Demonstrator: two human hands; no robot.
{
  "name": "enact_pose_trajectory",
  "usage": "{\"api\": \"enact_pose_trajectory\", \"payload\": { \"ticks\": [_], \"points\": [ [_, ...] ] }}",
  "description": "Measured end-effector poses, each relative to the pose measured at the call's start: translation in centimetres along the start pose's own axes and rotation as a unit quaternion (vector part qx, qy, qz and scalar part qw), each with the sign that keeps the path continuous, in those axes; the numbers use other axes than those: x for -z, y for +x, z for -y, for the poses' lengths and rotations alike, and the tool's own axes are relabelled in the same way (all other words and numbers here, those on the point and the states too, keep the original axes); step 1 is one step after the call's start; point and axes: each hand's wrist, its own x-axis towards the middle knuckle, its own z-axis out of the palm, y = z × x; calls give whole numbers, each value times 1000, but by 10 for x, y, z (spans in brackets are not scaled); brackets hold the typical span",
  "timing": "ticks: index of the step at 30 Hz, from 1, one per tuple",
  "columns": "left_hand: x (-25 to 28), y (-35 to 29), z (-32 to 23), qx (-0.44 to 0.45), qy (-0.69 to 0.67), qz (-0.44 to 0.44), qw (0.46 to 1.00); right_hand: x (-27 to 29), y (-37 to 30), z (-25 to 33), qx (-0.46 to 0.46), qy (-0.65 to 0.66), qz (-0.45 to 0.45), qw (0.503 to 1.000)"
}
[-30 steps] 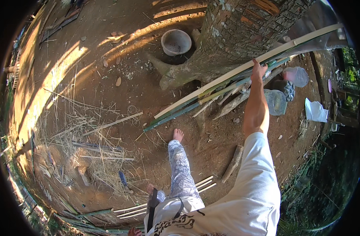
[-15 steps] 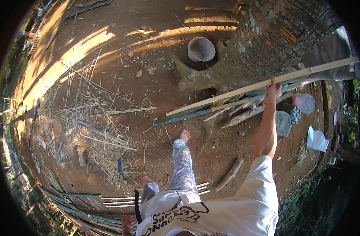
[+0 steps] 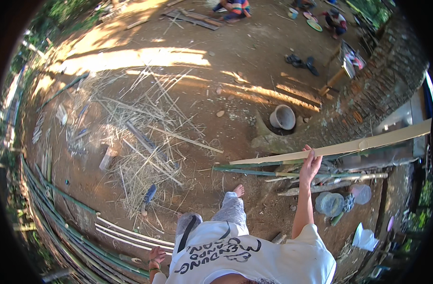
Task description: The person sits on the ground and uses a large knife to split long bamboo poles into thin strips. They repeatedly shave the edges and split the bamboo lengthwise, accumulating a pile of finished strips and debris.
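Observation:
A long pale bamboo strip (image 3: 391, 138) slants across the right side, its far end reaching the picture's rim. My right hand (image 3: 311, 166), arm stretched out, is closed on it near its middle. Green bamboo poles (image 3: 259, 172) and rough sticks lie beneath the strip, beside the tree trunk's base. At lower left, my left hand (image 3: 156, 255) hangs beside my body with its fingers apart, apparently holding nothing. Nearest to it are several thin pale strips (image 3: 131, 236) on the ground.
Bamboo shavings (image 3: 145, 113) cover the ground at left, with a blue-handled knife (image 3: 149, 195) among them. Green poles (image 3: 70, 232) lie lower left. A grey bowl (image 3: 282, 117) sits by the trunk (image 3: 368, 99). Clear plastic containers (image 3: 331, 203) stand right. People (image 3: 337, 21) crouch farther off.
My view has tilted up and turned, bringing people and more ground into sight. My right hand keeps its hold on the bamboo strip. The left hand remains low beside my body.

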Motion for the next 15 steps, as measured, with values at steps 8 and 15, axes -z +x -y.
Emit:
{"api": "enact_pose_trajectory", "payload": {
  "ticks": [8, 15],
  "points": [
    [104, 46, 182, 70, -175, 15, 982, -233, -183, 124, 180, -150, 232, 944],
    [191, 46, 256, 129, -300, -33, 945, -399, -366, 252, 304, -140, 384, 860]
  ]
}}
